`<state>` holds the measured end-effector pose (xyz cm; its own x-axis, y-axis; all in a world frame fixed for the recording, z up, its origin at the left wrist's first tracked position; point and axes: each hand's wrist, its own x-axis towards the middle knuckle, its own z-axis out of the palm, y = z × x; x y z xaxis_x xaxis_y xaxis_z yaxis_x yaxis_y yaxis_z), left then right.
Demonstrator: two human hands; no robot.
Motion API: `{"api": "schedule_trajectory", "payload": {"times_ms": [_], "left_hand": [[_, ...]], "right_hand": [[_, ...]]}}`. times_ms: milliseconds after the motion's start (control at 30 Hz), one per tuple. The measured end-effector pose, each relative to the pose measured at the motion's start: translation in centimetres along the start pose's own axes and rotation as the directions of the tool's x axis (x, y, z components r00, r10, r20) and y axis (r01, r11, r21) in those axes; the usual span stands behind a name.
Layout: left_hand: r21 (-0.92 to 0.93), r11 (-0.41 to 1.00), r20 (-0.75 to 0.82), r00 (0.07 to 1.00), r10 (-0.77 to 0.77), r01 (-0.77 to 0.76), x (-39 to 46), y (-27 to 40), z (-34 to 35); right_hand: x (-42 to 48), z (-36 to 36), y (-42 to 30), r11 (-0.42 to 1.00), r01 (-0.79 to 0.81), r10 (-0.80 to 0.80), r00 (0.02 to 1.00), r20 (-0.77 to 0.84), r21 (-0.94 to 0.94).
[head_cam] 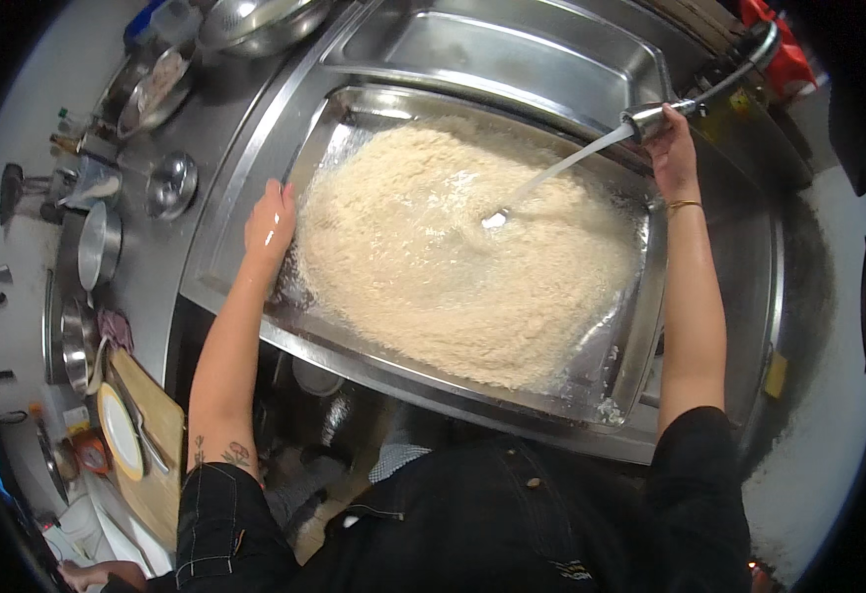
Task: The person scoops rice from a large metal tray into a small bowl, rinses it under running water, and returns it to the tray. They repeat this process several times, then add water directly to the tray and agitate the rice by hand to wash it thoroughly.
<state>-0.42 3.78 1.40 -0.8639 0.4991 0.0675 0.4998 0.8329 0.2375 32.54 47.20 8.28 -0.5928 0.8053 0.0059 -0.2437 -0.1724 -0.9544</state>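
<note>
A large rectangular steel pan (625, 370) lies before me with a wide mass of pale rice-like grains (403, 296) in water. My left hand (271, 222) is at the pan's left edge, its fingers curled near the rim; its grip is partly hidden. At the pan's upper right, my right hand (673, 152) holds a metal spray head (646, 122) on a flexible hose. Water (566, 163) runs from it into the middle of the grains.
Beyond the pan is an empty steel basin (514, 55). On the left counter stand metal bowls (99, 244), a ladle-like steel piece (172, 185) and a wooden cutting board (162, 415) with a plate (120, 430). Another person's hand (99, 574) shows at the lower left.
</note>
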Motion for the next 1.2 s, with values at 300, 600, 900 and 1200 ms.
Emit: {"api": "schedule_trajectory", "payload": {"times_ms": [300,600,900,1200], "left_hand": [[-0.015,1.0,-0.064,0.998,-0.022,0.021,0.6,-3.6,0.3],[0.013,1.0,-0.095,0.995,-0.025,0.027,0.7,-4.2,1.7],[0.111,0.993,-0.068,0.997,-0.033,0.04,1.2,-4.7,-0.2],[0.137,0.991,-0.065,0.998,0.002,0.007,0.9,-2.7,0.4]], "right_hand": [[1.1,-0.8,0.5,1.0,-0.015,0.016,0.997,0.071,-0.018],[2.3,-1.5,0.7,0.996,-0.072,0.074,0.996,0.045,-0.053],[2.1,-1.6,0.8,0.996,-0.074,0.079,0.989,0.123,-0.044],[1.5,-1.1,0.4,0.999,-0.045,0.047,0.993,0.105,-0.014]]}}
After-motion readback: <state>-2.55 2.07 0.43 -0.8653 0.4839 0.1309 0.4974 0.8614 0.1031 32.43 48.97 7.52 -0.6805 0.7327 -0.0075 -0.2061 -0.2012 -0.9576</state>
